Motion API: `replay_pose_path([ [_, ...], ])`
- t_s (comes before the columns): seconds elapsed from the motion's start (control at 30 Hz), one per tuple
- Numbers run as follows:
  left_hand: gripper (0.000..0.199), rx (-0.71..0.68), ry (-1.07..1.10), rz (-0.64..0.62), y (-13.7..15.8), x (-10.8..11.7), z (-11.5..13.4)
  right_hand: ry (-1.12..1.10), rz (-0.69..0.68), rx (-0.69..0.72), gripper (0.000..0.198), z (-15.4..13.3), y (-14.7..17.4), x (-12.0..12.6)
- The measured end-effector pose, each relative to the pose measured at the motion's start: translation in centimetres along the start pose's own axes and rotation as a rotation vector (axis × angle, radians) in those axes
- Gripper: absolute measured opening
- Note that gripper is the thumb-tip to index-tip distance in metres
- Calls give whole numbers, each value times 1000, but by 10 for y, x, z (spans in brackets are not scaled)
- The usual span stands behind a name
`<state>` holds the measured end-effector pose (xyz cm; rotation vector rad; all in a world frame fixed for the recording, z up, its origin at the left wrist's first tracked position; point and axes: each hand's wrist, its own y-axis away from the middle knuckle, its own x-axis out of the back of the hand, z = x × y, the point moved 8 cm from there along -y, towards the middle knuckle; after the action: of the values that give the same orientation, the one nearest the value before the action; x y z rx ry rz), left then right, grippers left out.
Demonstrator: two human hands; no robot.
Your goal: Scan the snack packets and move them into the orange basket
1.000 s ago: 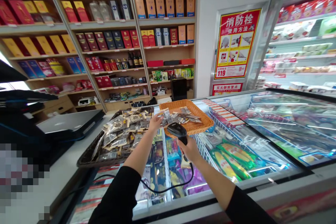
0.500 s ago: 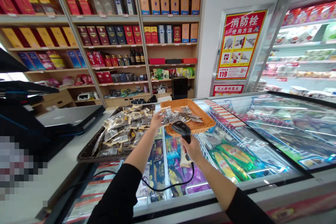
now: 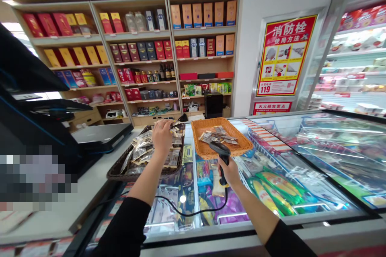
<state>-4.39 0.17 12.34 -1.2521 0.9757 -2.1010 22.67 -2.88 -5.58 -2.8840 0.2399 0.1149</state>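
Note:
My right hand (image 3: 228,170) grips a black handheld barcode scanner (image 3: 221,152), its head pointing toward the orange wicker basket (image 3: 245,146). A black cable hangs from the scanner's handle and loops to the left. Several small clear packets (image 3: 221,134) lie in the orange basket, just beyond the scanner. My left hand (image 3: 163,136) is over the dark woven basket (image 3: 116,174), its fingers curled downward at the far side. Whatever is between the fingertips is hidden behind the hand. Many clear and beige packets (image 3: 141,144) fill the dark basket.
Both baskets rest on a glass-topped freezer (image 3: 310,148) holding packaged food. A scale (image 3: 104,134) and a dark monitor (image 3: 30,116) stand on the counter at left. Shelves of boxes (image 3: 138,52) line the back wall; a red poster (image 3: 286,56) hangs at right.
My left hand has moved left, from a packet at the orange basket to above the dark basket. My right hand still holds the scanner. The view has shifted.

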Motion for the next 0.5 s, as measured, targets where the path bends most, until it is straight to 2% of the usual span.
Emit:
replay_pose_path([
  [0.07,43,115,-193,-200,7,-1,-30,14,-9,-5,38,0,1,-2],
  [0.13,46,199,-284,-374,17,-7,-51,15,-29,-9,39,-1,2,-5],
  [0.2,45,199,-279,-410,20,-9,-51,-19,-34,-11,39,-4,-1,-3],
  [0.3,38,123,-130,-315,10,-11,-24,-64,23,0,40,-8,-13,13],
  [0.37,32,95,32,-296,4,-24,-1,-54,112,3,40,-9,-24,31],
  [0.43,25,93,179,-340,2,-51,21,-57,210,-10,40,-6,-31,49],
  [0.5,19,100,256,-424,4,-89,40,-62,267,-30,39,-1,-34,59],
])
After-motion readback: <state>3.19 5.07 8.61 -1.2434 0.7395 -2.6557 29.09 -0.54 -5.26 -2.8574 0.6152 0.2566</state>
